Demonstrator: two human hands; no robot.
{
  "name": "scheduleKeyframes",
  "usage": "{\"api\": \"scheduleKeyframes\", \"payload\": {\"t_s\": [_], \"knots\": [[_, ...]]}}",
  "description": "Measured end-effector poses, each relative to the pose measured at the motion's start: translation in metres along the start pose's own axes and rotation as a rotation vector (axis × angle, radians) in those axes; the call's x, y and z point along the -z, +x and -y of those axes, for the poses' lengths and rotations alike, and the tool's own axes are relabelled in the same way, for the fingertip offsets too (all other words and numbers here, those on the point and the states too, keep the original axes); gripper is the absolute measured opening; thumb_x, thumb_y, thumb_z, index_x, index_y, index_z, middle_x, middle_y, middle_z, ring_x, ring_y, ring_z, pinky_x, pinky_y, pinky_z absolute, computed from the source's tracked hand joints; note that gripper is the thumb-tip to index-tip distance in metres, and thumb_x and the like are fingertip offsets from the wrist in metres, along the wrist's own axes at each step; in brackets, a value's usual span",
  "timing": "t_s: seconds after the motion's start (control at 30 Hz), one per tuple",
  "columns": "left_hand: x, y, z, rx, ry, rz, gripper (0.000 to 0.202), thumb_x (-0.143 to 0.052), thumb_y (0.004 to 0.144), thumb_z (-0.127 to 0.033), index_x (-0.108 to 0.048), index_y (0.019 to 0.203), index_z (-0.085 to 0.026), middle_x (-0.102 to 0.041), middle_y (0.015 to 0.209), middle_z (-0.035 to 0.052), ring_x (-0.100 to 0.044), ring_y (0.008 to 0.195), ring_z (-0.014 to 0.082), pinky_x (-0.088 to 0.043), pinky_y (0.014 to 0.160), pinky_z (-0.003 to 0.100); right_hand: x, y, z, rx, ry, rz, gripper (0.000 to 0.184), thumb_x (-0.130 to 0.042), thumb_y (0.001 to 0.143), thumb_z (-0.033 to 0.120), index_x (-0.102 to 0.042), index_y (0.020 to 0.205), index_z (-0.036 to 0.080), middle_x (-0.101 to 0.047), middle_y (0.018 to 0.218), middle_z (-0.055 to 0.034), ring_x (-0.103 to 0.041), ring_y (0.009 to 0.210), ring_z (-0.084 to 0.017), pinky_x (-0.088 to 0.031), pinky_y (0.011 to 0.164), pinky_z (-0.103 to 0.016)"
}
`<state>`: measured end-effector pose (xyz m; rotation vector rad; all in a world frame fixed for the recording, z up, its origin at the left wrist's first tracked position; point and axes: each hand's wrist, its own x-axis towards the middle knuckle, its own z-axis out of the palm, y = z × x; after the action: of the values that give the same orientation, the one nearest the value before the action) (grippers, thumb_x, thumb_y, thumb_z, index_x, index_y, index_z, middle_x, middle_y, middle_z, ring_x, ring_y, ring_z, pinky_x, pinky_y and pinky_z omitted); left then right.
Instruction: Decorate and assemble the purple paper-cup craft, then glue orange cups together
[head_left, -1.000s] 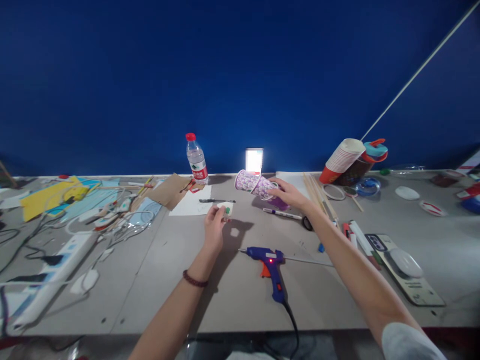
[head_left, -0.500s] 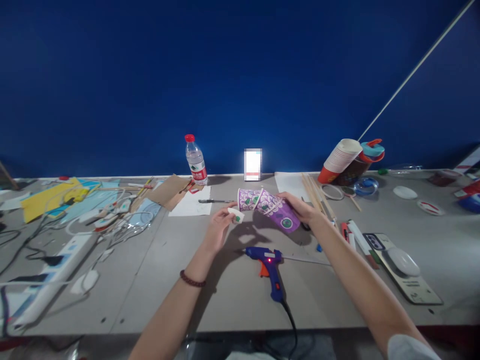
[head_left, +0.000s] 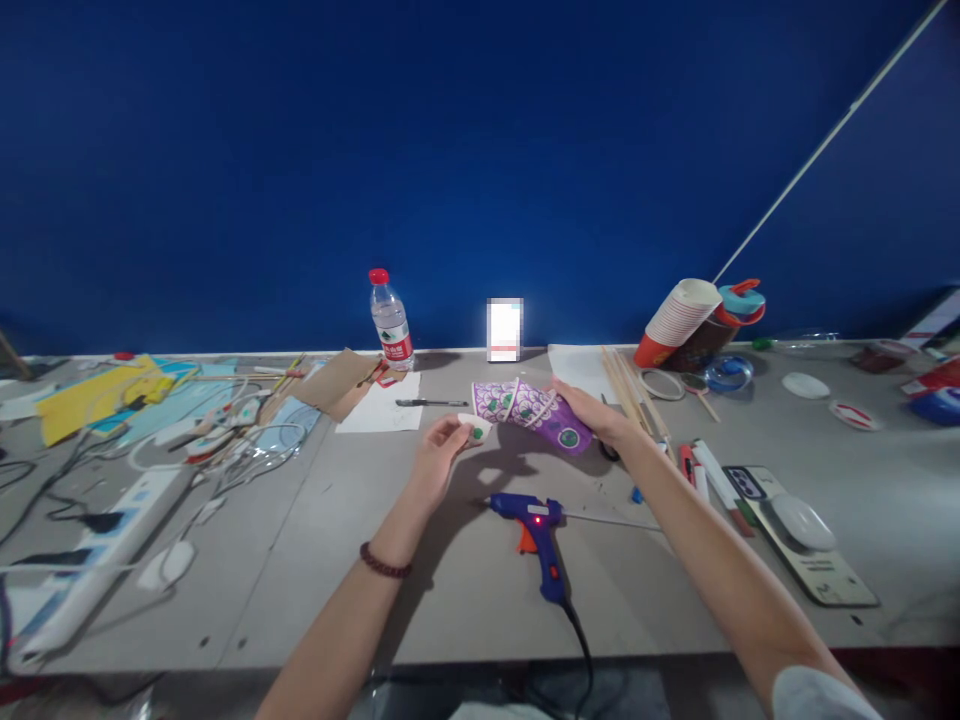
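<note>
My left hand is closed, pinching a small white paper piece that bears a green spot. Just behind this piece is the narrow end of a bent figure made of joined purple patterned paper cups, with scale-like lines and green patches. My right hand grips the figure's right end, fingers behind it and partly hidden. Below both hands, a blue hot glue gun lies on its side with a red light lit and a glue stick in its back.
A water bottle, pen and white paper are behind my left hand. Stacked paper cups and wooden sticks stand or lie to the right, near a phone. A power strip and tangled cables are left.
The cup figure has tilted, its right end rising slightly. My left hand has moved its paper piece a little to the right. The glue gun has stayed in place.
</note>
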<state>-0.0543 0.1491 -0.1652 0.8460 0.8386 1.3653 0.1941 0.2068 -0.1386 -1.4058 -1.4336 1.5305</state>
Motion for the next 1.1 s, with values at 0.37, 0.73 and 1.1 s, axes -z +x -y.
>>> {"api": "scheduleKeyframes", "payload": {"t_s": [0.37,0.73,1.1], "knots": [[0.002,-0.002,0.002,0.02,-0.184,0.088,0.023,-0.085,0.06,-0.031,-0.068,0.07,-0.018,-0.071,0.103,0.0048,-0.068,0.095,0.0239,-0.049,0.086,0.034,-0.022,-0.03,0.035,0.772,-0.334,-0.472,0.016,-0.053,0.088,0.029,-0.063,0.097,0.021,-0.068,0.098,-0.0064,-0.062,0.091,-0.02,-0.049,0.084,-0.039],[0.004,-0.003,0.0,0.033,-0.121,0.224,0.02,-0.084,0.063,-0.033,-0.071,0.07,-0.019,-0.071,0.106,0.0072,-0.062,0.11,0.0264,-0.039,0.105,0.04,-0.064,-0.022,0.096,0.898,-0.733,0.446,0.024,-0.05,0.091,0.02,-0.066,0.108,0.025,-0.063,0.115,-0.0041,-0.054,0.108,-0.018,-0.044,0.093,-0.039],[0.006,0.0,0.005,0.053,-0.15,0.222,0.036,-0.085,0.06,-0.042,-0.069,0.08,-0.018,-0.072,0.094,0.0055,-0.064,0.103,0.025,-0.039,0.104,0.04,-0.072,-0.008,0.104,0.914,-0.724,0.474,0.012,-0.057,0.085,0.017,-0.068,0.082,0.022,-0.066,0.098,-0.0024,-0.057,0.096,-0.017,-0.044,0.088,-0.036]]}}
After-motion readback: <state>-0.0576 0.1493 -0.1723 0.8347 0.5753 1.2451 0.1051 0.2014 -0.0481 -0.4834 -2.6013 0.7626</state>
